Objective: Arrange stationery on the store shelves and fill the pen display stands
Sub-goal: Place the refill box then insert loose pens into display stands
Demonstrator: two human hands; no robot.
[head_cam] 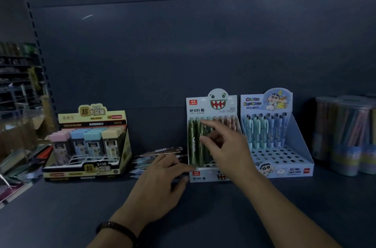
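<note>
A pen stand (211, 105) with a toothy monster on its card is set near the middle of the dark shelf (81, 207). Green pens (193, 142) are stood upright in its left side and pinkish ones (230, 121) at the back right. The right hand (227, 150) is raised in front of the green pens, index finger and thumb stretched apart, the other fingers loosely bent. Whether a pen is gripped cannot be told. The left hand (160, 184) is laid low over the shelf with its fingers straight, their tips at the stand's front left corner. A dark bracelet (118, 227) is worn on that wrist. Loose pens (154, 154) are piled just left of the stand. A blue stand (301, 146), filled only in its back rows, is placed just to the right. A box of lead refills (91, 146) is seen well to the left, and clear tubs of pencils (345, 136) at the far right.
</note>
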